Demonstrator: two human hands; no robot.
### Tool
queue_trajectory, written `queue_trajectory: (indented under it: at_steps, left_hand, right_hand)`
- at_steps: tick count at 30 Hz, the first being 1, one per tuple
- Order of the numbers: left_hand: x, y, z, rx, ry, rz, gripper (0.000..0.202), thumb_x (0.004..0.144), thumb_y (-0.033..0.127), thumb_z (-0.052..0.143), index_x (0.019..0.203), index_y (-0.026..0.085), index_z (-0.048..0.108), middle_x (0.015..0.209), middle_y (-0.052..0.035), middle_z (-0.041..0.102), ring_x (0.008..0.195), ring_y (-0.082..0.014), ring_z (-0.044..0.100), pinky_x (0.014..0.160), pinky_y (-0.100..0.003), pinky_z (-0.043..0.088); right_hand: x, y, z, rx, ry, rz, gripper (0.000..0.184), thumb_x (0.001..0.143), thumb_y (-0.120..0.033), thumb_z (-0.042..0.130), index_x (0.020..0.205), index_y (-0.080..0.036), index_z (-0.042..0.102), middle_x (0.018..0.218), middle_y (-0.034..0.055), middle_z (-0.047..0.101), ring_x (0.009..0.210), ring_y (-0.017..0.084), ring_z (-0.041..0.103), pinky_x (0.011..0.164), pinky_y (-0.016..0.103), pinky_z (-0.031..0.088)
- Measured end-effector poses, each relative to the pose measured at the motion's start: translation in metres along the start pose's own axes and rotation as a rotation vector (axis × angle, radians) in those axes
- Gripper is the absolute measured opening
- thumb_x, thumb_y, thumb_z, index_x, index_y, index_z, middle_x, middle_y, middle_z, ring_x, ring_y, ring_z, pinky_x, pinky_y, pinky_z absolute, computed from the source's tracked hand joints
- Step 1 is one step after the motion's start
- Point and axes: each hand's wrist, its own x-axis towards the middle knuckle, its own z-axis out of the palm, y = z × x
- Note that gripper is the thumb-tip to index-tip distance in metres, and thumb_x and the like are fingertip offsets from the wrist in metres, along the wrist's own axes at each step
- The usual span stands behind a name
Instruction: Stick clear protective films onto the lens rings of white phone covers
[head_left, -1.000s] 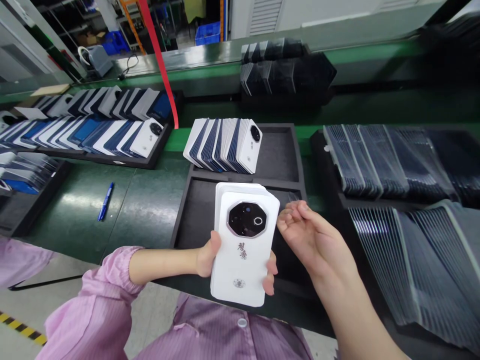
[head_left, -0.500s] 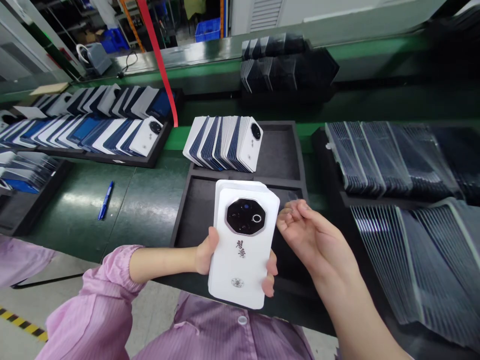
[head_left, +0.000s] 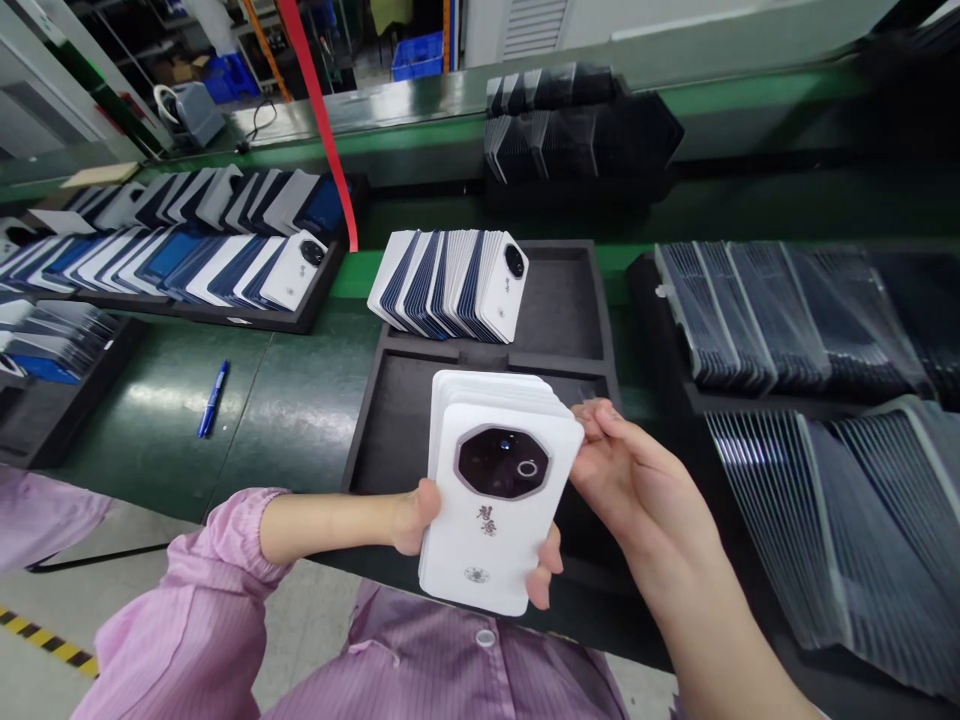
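Observation:
My left hand [head_left: 420, 520] grips a stack of white phone back covers [head_left: 491, 500], the top one showing a dark octagonal camera panel. Its thumb lies on the stack's left edge and its fingertips curl round the lower right. My right hand [head_left: 637, 480] pinches the upper right corner of the top cover with thumb and fingertips. Both hands hover over the near compartment of a black foam tray [head_left: 390, 420]. A leaning row of white and blue covers [head_left: 450, 285] fills the left half of the tray's far compartment.
Another black tray of leaning covers [head_left: 187, 250] sits at the far left. Stacks of clear film-wrapped dark sheets [head_left: 810, 330] lie at the right, with more [head_left: 570, 130] at the back. A blue pen [head_left: 212, 398] rests on the green bench. Pink sleeves cover my arms.
The stack has tilted so its top cover fans to the right. My right hand, a little apart from it before, has closed on the top cover's upper right corner.

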Motion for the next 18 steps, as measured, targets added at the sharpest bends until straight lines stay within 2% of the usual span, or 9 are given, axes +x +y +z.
queue_trajectory:
  at_steps: [8, 18]
  left_hand:
    - [0.0009, -0.0024, -0.0010, 0.038, -0.031, 0.035, 0.100, 0.052, 0.093, 0.062, 0.107, 0.009, 0.064, 0.093, -0.0102, 0.063, 0.083, -0.0215, 0.062, 0.075, -0.032, 0.049]
    - [0.0007, 0.0037, 0.0000, -0.019, -0.026, -0.033, 0.102, 0.053, 0.095, 0.059, 0.109, 0.010, 0.062, 0.095, -0.0114, 0.065, 0.086, -0.0225, 0.063, 0.080, -0.034, 0.048]
  right_hand:
    - [-0.0010, -0.0003, 0.0036, -0.032, 0.011, 0.005, 0.030, 0.058, -0.005, 0.081, 0.070, -0.017, 0.056, 0.070, -0.0038, 0.051, 0.061, 0.007, 0.048, 0.059, 0.016, 0.054]
    - [-0.0001, 0.0020, -0.0008, -0.021, -0.011, -0.003, 0.030, 0.060, -0.004, 0.081, 0.073, -0.016, 0.057, 0.073, -0.0036, 0.051, 0.061, 0.006, 0.049, 0.057, 0.014, 0.053]
